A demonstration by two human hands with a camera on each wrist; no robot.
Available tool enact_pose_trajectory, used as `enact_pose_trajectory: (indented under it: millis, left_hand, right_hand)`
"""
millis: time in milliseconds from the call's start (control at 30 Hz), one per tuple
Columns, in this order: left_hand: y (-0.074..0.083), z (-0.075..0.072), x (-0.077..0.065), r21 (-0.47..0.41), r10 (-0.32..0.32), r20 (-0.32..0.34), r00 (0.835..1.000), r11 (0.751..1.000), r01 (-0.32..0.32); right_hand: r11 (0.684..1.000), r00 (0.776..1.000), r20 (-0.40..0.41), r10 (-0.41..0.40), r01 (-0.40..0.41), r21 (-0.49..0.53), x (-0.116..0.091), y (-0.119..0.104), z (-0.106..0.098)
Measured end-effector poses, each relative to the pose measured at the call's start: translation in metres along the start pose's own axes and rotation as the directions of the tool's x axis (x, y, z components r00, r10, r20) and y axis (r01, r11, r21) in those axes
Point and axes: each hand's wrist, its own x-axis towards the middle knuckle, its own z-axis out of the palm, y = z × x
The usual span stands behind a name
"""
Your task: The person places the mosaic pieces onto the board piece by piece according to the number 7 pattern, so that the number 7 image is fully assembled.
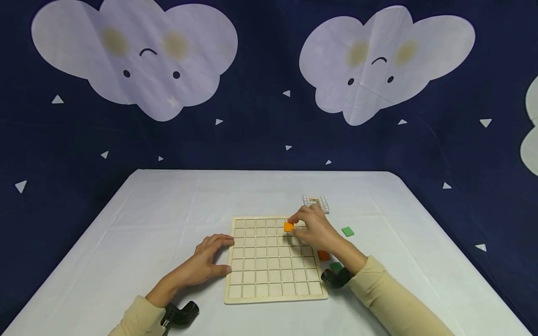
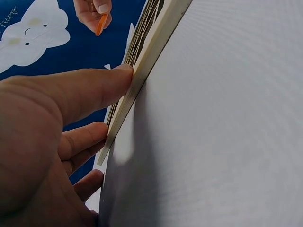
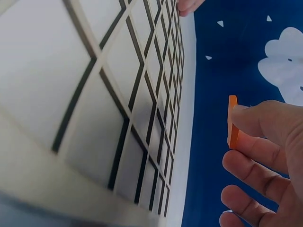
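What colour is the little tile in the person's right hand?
The tile is orange, best seen in the right wrist view.

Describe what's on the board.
The board shows no tiles in visible squares; the right hand holds an orange tile above. In the head view, that hand covers some squares.

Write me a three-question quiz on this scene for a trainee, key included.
1. Multiple choice: what colour is the held tile in the right grip? a) green b) orange c) blue
2. True or false: the left grip is also holding up a tile.
3. Fill in the blank: of the tiles lying on the white cloth, the loose tile nearest the printed card is ____.

Key:
1. b, orange.
2. False; it touches the left edge of the grid board.
3. Green.
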Motion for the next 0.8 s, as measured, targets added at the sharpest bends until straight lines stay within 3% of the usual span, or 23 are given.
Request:
enact_pose_trajectory:
  millis: [367,800]
  left_hand:
    - [-0.002,0.002,0.001,0.01,0.008,-0.006,1.0,1.0,-0.008]
    - [-0.002,0.002,0.001,0.004,0.009,-0.006,1.0,1.0,-0.009]
  right_hand:
    - [1.0,0.997,0.073,0.007,-0.005,-0.024,0.011,-0.013,0.005]
    - [1.0,0.995,0.097,-0.009,0.011,-0.02,0.021,-0.02,0.015]
